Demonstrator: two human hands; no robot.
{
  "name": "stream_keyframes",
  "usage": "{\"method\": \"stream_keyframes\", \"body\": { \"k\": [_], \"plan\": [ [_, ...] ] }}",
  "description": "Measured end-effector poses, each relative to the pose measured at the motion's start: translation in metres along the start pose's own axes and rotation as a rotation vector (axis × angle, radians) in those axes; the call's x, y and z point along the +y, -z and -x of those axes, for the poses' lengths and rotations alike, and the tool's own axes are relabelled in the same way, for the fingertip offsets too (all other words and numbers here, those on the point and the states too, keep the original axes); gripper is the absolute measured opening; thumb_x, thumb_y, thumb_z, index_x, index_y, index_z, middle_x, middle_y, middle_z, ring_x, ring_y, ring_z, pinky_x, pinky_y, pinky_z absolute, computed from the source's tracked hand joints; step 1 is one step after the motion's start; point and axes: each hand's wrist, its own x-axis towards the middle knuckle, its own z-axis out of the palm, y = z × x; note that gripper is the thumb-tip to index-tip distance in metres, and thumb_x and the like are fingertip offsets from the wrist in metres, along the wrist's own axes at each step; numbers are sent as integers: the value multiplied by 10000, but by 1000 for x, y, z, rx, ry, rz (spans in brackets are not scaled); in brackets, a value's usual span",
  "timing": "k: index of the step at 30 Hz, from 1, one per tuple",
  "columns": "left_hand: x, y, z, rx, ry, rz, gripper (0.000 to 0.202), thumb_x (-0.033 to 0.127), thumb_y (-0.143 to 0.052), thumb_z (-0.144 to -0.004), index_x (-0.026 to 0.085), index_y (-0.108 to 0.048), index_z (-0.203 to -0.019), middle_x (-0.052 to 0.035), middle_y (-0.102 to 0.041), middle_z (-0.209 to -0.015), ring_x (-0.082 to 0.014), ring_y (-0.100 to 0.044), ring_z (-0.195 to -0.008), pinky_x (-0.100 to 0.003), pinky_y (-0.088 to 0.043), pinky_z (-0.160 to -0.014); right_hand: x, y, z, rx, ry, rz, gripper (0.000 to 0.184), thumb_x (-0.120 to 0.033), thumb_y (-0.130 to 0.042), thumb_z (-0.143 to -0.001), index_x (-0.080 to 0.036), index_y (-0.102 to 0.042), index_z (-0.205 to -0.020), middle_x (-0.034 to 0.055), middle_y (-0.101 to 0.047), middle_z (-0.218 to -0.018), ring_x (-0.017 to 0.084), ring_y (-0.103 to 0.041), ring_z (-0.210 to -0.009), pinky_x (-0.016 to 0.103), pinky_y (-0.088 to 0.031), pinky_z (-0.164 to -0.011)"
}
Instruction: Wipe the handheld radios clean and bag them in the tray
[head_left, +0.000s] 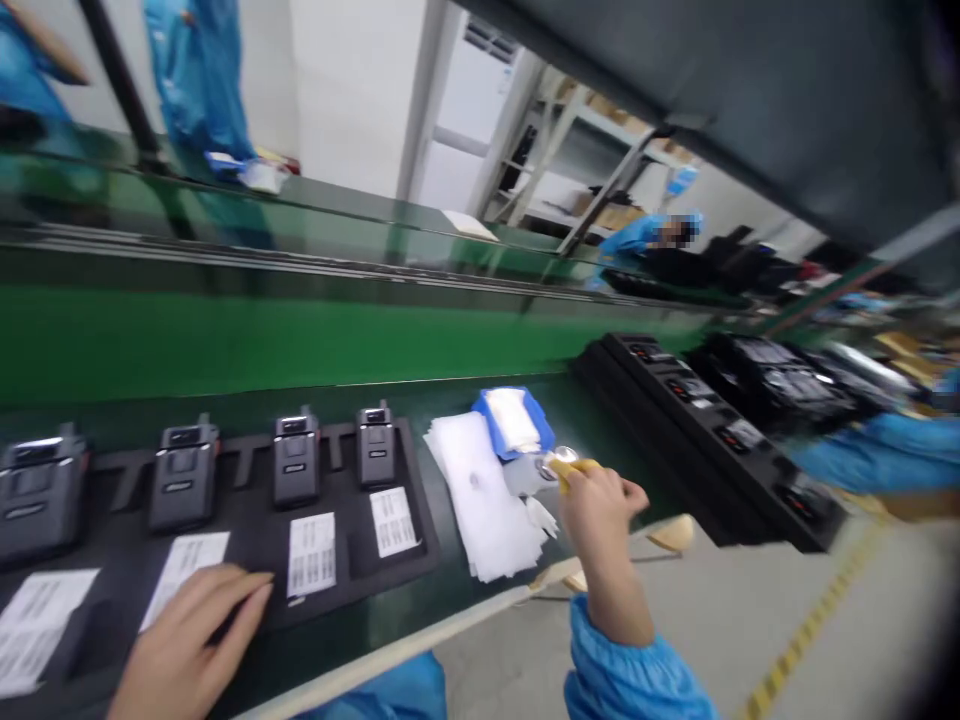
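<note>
Far left, four dark-grey handheld devices with stubby antennas (184,480) sat upright in a black moulded tray (412,460), all in place, a white printed label sheet (311,555) before each; whether any had been wiped or checked didn't show! Low down came the left hand (191,640), palm down over one label, fingers together and loosely curved, thumb tip close; whether the tips met, I couldn't tell. Next, loose thin white sheets (480,490), a blue open box (544,425), then a translucent metal-topped container (520,478). Above it was the right hand (596,515), wrist bent, pinching a blurred yellow piece (562,472)! Beyond stood stacked black trays (720,490).
</note>
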Motion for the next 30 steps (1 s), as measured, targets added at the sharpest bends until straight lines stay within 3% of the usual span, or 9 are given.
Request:
{"method": "stream_keyframes", "body": {
  "k": [3,6,9,12,16,18,22,27,30],
  "plan": [
    [26,-10,-15,-119,-139,65,209,255,-498,-919,212,-686,-837,-28,-674,-774,-145,-643,-736,-224,-532,-704,9,-1,3,33,91,176,242,-118,-439,-754,-193,-599,-588,44,-548,-665,196,-415,-714,407,-199,-769],
    [39,-27,-28,-232,-217,29,233,172,-449,-927,190,-681,-908,-53,-695,-862,-167,-653,-852,-295,-533,-827,0,-2,-3,75,142,214,232,-138,-448,-740,-195,-577,-557,49,-513,-639,210,-423,-713,399,-213,-755],
    [44,-48,-39,-344,-353,-60,268,133,-436,-920,153,-642,-1091,-79,-693,-1075,-224,-601,-1110,-442,-425,-1040,-41,-3,-14,63,289,89,195,-109,-463,-694,-195,-606,-593,57,-535,-693,214,-448,-731,413,-244,-792],
    [45,-68,-48,-420,-429,-143,317,161,-472,-918,118,-569,-1217,-106,-616,-1264,-267,-515,-1238,-524,-333,-1095,-95,-9,-25,23,468,-95,246,-31,-454,-676,-196,-633,-644,60,-596,-821,205,-485,-796,419,-253,-866],
    [43,-83,-51,-440,-413,-187,403,289,-532,-922,114,-512,-1285,-135,-522,-1375,-276,-470,-1283,-532,-282,-1115,-147,-27,-37,-22,592,-227,349,0,-455,-749,-204,-689,-909,59,-629,-910,197,-486,-829,427,-240,-909],
    [41,-87,-49,-432,-374,-192,449,340,-535,-923,129,-486,-1316,-137,-504,-1391,-271,-457,-1295,-523,-261,-1126,-160,-38,-42,-67,637,-232,338,1,-469,-769,-212,-690,-910,51,-633,-907,196,-477,-833,424,-237,-910],
    [37,-91,-45,-424,-317,-197,517,413,-523,-919,134,-459,-1349,-147,-498,-1394,-275,-445,-1304,-508,-271,-1126,-174,-54,-45,-109,740,-216,286,0,-494,-803,-213,-686,-804,44,-640,-894,200,-472,-858,431,-216,-925],
    [37,-95,-43,-418,-324,-230,540,467,-482,-926,112,-475,-1333,-157,-499,-1390,-278,-449,-1298,-483,-317,-1104,-184,-62,-43,-109,838,-242,228,-73,-526,-854,-237,-684,-873,29,-654,-941,195,-474,-891,427,-187,-966],
    [38,-96,-43,-414,-323,-261,525,461,-446,-943,107,-474,-1330,-150,-505,-1387,-273,-453,-1294,-464,-357,-1076,-186,-65,-42,-108,856,-262,185,-100,-551,-854,-229,-679,-818,32,-657,-960,195,-475,-916,424,-167,-979]
  ]
}}
